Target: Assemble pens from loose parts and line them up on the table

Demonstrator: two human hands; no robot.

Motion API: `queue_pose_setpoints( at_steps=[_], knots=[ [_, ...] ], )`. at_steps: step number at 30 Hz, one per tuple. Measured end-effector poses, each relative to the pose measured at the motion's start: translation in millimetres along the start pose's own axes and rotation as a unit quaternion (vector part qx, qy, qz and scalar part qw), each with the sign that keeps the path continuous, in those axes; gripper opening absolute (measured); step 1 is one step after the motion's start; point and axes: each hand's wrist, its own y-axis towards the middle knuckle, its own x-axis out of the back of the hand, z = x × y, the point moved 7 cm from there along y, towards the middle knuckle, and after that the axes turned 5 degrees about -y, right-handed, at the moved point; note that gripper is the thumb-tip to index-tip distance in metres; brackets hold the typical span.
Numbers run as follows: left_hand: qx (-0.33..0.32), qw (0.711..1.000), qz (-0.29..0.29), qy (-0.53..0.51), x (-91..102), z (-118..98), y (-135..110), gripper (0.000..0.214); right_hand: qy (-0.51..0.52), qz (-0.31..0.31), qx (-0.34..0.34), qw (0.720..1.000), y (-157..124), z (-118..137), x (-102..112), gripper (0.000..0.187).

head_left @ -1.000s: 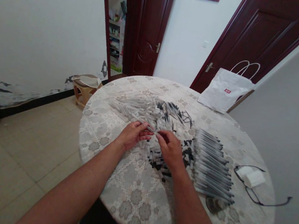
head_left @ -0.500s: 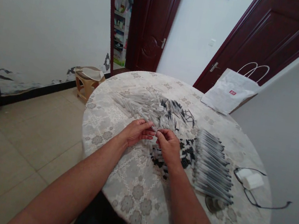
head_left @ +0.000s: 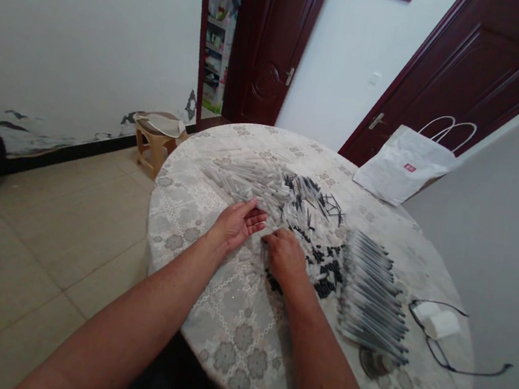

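Note:
My left hand (head_left: pixel 239 223) lies palm up near the table's middle, its fingers loosely extended and the thumb apart. I can make out nothing in it. Just beyond its fingertips spreads a pile of clear pen barrels (head_left: pixel 243 175). My right hand (head_left: pixel 286 257) is turned down over small clear pieces (head_left: pixel 256 257), with its fingers bunched together. What those fingertips pinch, if anything, is hidden. Small black pieces (head_left: pixel 327 279) lie beside that hand. Thin black refills (head_left: pixel 331 208) are scattered farther back. A stacked row of pens (head_left: pixel 372 293) lies to the right.
The round table (head_left: pixel 232 356) has a patterned cloth. Eyeglasses (head_left: pixel 442 354) and a white roll (head_left: pixel 443 323) rest near its right edge, a round dark object (head_left: pixel 373 365) beneath the pens. A white paper bag (head_left: pixel 404 162) stands behind; a stool (head_left: pixel 156 144) is at left.
My hands have parted. The left one has loosened, and the barrel earlier seen between its fingers no longer shows. My right hand has turned down to the small pieces. The view has shifted slightly.

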Motion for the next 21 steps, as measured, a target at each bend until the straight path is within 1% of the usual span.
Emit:
queue_pose_setpoints(
  at_steps=[3, 7, 9, 11, 12, 13, 15, 17, 18, 19, 21],
  knots=[
    [-0.007, 1.000, 0.004, 0.010, 0.4, -0.1, 0.3, 0.020, -0.020, 0.013, -0.018, 1.000, 0.6, -6.8, -1.9, 0.024],
    [-0.026, 0.999, 0.013, 0.026, 0.4, 0.5, 1.5, 0.023, -0.003, -0.009, -0.041, 0.999, -2.3, -17.0, -1.9, 0.018],
    [-0.033, 0.999, 0.017, 0.030, 0.2, 1.1, 2.1, 0.024, 0.039, -0.038, -0.046, 0.997, -4.3, -20.9, 0.3, 0.014],
    [-0.035, 0.999, 0.024, 0.033, -0.7, 1.9, 2.1, 0.023, 0.115, -0.097, -0.069, 0.986, -7.3, -27.7, 6.9, 0.013],
    [-0.034, 0.998, 0.029, 0.036, -1.6, 2.3, 1.8, 0.022, 0.167, -0.133, -0.092, 0.972, -9.6, -33.2, 10.9, 0.014],
    [-0.032, 0.998, 0.036, 0.040, -3.0, 2.8, 1.3, 0.022, 0.230, -0.168, -0.119, 0.951, -12.3, -39.5, 14.0, 0.014],
    [-0.027, 0.997, 0.057, 0.048, -6.8, 3.9, -0.4, 0.020, 0.368, -0.212, -0.172, 0.889, -17.1, -51.1, 14.4, 0.018],
    [-0.021, 0.995, 0.080, 0.056, -11.4, 5.1, -2.7, 0.020, 0.486, -0.217, -0.205, 0.822, -18.7, -56.5, 8.9, 0.022],
    [-0.016, 0.994, 0.091, 0.060, -13.6, 6.1, -3.8, 0.020, 0.528, -0.212, -0.211, 0.795, -18.4, -56.9, 6.1, 0.024],
    [-0.012, 0.993, 0.101, 0.063, -15.6, 7.0, -4.9, 0.020, 0.559, -0.207, -0.213, 0.774, -18.0, -56.4, 3.9, 0.025],
    [-0.004, 0.991, 0.118, 0.069, -19.1, 9.2, -6.7, 0.021, 0.589, -0.202, -0.212, 0.753, -17.2, -54.9, 1.9, 0.026]
  ],
)
